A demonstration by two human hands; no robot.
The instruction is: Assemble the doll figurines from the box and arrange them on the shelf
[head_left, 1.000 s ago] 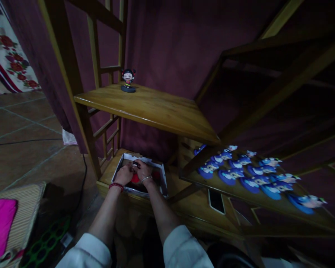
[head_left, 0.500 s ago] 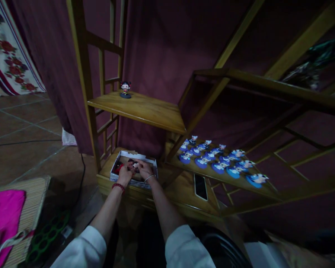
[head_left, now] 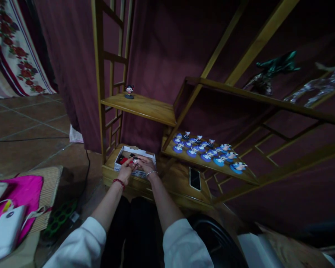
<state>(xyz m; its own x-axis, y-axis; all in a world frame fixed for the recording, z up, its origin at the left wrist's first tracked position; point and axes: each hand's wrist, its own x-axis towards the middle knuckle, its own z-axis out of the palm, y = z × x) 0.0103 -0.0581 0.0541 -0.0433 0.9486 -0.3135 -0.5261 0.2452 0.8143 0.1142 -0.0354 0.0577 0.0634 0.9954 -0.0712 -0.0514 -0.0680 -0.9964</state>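
Note:
A small black-haired figurine (head_left: 135,160) is between the fingers of both my hands, over the front part of an open cardboard box (head_left: 148,153). My left hand (head_left: 125,171) grips it from the left, with a red beaded bracelet on the wrist. On its other side, my right hand (head_left: 145,164) pinches it, a pale bangle at the wrist. Red and black items (head_left: 123,159) lie in the box, partly hidden by my hands. A similar black-haired figurine (head_left: 129,92) on a dark base stands on the wooden shelf (head_left: 145,106) above.
Several figurines on blue and purple bases (head_left: 207,155) stand in rows on the right shelf. Below them lies a phone (head_left: 195,179). Glassy ornaments (head_left: 318,83) occupy the upper right shelf. A pink cloth (head_left: 33,186) and white power bank-like device (head_left: 7,230) are at left.
My hands have lifted the figurine from inside the box toward its front edge, and its face now shows between my fingers. The head view has shifted to the right.

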